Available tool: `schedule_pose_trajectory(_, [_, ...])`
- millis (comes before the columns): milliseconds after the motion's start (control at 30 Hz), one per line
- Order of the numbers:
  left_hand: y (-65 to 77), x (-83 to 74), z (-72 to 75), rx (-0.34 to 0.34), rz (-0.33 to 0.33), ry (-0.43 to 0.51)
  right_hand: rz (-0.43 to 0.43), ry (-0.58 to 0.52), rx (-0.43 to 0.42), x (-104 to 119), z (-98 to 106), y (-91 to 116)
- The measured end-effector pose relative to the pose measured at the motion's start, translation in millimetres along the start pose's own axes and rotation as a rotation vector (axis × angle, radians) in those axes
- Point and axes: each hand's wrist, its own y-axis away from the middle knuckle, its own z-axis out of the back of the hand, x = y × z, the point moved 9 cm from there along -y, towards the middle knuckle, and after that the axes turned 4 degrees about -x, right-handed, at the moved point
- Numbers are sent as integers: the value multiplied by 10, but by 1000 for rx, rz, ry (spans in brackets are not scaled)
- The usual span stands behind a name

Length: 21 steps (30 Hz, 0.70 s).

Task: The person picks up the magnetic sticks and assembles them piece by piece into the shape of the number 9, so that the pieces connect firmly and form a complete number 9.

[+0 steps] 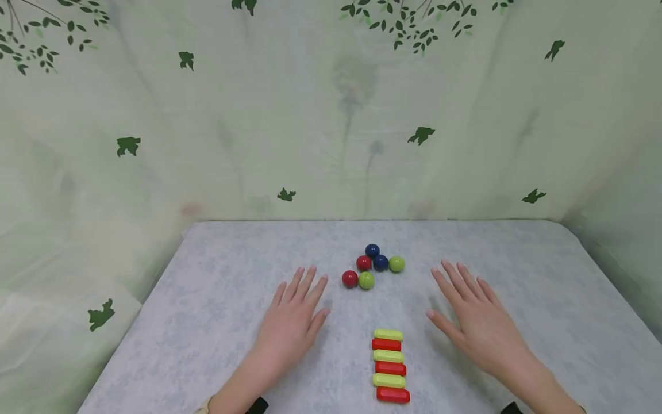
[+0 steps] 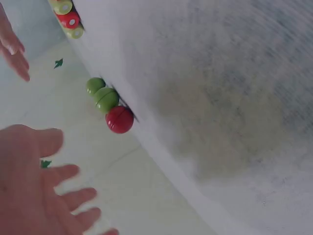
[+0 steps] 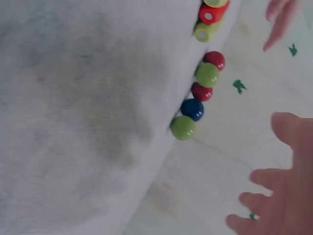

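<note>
My left hand [image 1: 287, 328] hovers above the table, palm down with fingers spread, left of the beads. On the other side my right hand [image 1: 478, 328] is held the same way. Neither touches anything. Beyond and between them lies a loose cluster of round balls: two red balls [image 1: 349, 279], two dark blue balls [image 1: 380, 263] and two green balls [image 1: 396, 264]. Closer to me, a column of short faceted sticks alternates yellow sticks [image 1: 388, 356] and red sticks [image 1: 393, 395], lying side by side. The wrist views show both hands with fingers extended and nothing held.
The grey mottled tabletop [image 1: 217, 276] has its far edge against a pale curtain [image 1: 289, 126] printed with green leaves and birds. The curtain also hangs along the left and right sides.
</note>
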Motion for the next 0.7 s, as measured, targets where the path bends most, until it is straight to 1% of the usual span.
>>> schedule_pose_trajectory(67, [-32, -48, -2, 6, -43, 97, 52, -26, -38, 45, 27, 0])
schedule_pose_trajectory(133, [-62, -97, -15, 19, -66, 220, 93, -76, -75, 85, 40, 5])
schedule_pose_trajectory(200, [-83, -147, -39, 35, -64, 361, 118, -144, -92, 121, 25, 11])
schedule_pose_trajectory(300, [-127, -202, -105, 57, -30, 573, 129, -245, -82, 179, -41, -15])
schedule_pose_trajectory(400, [-168, -271, -231, 108, 20, 766, 109, -332, -26, 239, -154, -46])
schedule_pose_trajectory(500, [-207, -353, -382, 189, 77, 895, 82, -437, 74, 296, -289, -80])
schedule_pose_trajectory(600, [-235, -439, -536, 274, 136, 954, 67, -539, 186, 342, -413, -101])
schedule_pose_trajectory(700, [-255, -520, -647, 327, 158, 984, 91, -618, 267, 377, -519, -116])
